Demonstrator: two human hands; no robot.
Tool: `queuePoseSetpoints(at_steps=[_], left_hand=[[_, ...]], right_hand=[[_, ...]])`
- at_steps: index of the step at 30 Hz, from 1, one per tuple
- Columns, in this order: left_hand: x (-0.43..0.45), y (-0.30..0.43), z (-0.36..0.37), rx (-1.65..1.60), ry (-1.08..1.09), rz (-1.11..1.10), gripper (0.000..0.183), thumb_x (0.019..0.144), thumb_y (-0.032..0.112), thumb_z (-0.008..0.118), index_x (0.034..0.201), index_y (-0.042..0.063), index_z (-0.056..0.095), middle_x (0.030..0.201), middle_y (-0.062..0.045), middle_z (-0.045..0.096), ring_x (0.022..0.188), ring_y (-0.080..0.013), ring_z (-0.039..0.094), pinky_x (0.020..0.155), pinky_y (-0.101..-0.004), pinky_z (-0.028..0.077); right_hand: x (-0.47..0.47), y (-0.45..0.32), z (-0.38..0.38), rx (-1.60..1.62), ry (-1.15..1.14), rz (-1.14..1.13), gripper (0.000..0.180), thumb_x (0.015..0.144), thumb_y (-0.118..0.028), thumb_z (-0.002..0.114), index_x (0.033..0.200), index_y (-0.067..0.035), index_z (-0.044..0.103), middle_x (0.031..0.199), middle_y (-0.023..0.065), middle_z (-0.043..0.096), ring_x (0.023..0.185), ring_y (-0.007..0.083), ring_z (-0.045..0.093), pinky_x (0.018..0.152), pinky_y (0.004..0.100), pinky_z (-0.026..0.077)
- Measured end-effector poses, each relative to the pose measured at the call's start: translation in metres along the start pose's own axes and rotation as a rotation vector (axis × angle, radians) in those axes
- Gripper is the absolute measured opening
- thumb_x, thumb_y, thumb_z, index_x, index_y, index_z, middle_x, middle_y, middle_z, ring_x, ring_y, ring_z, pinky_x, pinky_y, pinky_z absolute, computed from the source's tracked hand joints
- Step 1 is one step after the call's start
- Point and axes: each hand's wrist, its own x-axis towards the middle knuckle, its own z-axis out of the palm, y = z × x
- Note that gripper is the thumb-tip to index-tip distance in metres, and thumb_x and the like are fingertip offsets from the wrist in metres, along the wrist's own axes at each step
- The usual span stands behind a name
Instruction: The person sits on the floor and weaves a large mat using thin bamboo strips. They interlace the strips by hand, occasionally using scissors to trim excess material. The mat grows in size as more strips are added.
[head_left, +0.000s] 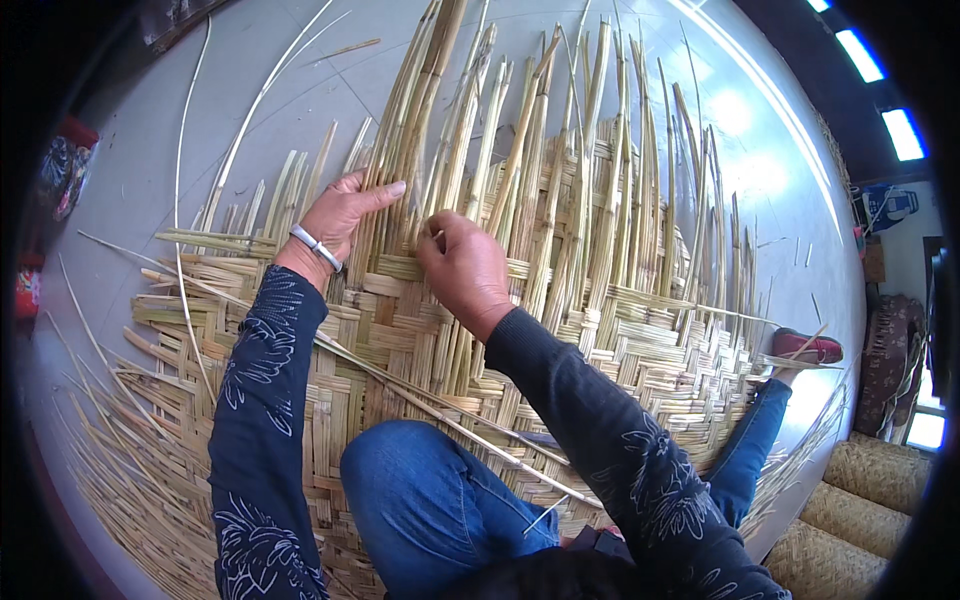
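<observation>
A large mat of woven plant splints (405, 337) lies on the floor before and under me. My left hand (345, 217), with a silver bracelet at its wrist, is closed around a bundle of upright splints (390, 157) at the mat's far edge, its thumb laid across their front. Close to its right, my right hand (465, 262) is curled with thumb and forefinger together, at the splints just above a crosswise band (397, 268). Whether its fingertips pinch a splint cannot be told. More unwoven splint ends (600, 150) fan out beyond the woven part.
Loose long splints (465, 427) lie across the mat near my bent knee (412, 487). My red shoe (806, 346) is at the right edge of the weave. Rolled woven mats (847, 517) lie at the lower right. Grey tiled floor (300, 97) extends beyond.
</observation>
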Motion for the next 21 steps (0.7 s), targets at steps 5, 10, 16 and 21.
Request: queuePoseSetpoints(at_steps=[5,10,16,21], left_hand=[[-0.004,0.000,-0.002,-0.028,-0.032,0.055,0.030,0.086,0.009,0.069,0.115,0.003,0.061,0.103,-0.004,0.067,0.094,-0.0122,0.063,0.086,-0.0271,0.049],[-0.008,-0.007,-0.005,0.088,0.021,0.123,0.033,0.086,0.011,0.071,0.115,0.000,0.061,0.099,-0.004,0.067,0.088,-0.0108,0.062,0.083,-0.0251,0.050],[-0.022,-0.016,-0.007,0.182,0.338,0.215,0.033,0.088,0.011,0.070,0.117,-0.001,0.063,0.090,-0.001,0.067,0.074,-0.0040,0.059,0.066,-0.0175,0.049],[-0.043,-0.024,-0.007,0.377,0.635,0.349,0.020,0.087,0.008,0.068,0.106,0.002,0.070,0.083,0.001,0.069,0.064,-0.0017,0.057,0.056,-0.0167,0.046]], right_hand=[[0.009,0.007,-0.008,-0.062,-0.115,-0.200,0.023,0.086,-0.021,0.063,0.101,-0.004,0.067,0.081,0.0145,0.069,0.074,0.0287,0.068,0.068,0.0378,0.053],[0.018,0.011,-0.014,0.134,-0.275,-0.061,0.020,0.082,-0.024,0.064,0.093,-0.008,0.070,0.081,0.0159,0.068,0.078,0.0336,0.066,0.072,0.0419,0.052],[0.019,0.010,-0.013,-0.035,-0.256,-0.150,0.021,0.083,-0.024,0.063,0.093,-0.006,0.069,0.084,0.0165,0.068,0.080,0.0346,0.066,0.074,0.0443,0.052],[0.009,0.005,-0.010,-0.091,-0.144,-0.208,0.018,0.085,-0.021,0.061,0.096,-0.007,0.066,0.093,0.0160,0.065,0.079,0.0365,0.065,0.074,0.0476,0.052]])
